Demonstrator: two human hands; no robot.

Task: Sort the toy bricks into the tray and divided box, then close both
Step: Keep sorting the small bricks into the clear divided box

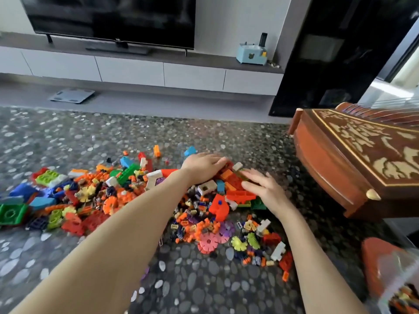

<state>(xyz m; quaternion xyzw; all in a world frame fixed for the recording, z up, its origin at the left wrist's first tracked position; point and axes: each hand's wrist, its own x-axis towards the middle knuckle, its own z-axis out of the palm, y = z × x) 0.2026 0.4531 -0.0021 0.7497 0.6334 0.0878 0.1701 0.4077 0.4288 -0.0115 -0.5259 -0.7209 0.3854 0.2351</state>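
You've barely started: the toy bricks [95,198] lie heaped on the pebble rug [204,279]. Your left hand [202,164] and right hand [260,189] rest near together, fingers loose, on red bricks [234,180] — nothing gripped.

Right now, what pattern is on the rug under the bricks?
The rug has a grey pebble pattern; head view.
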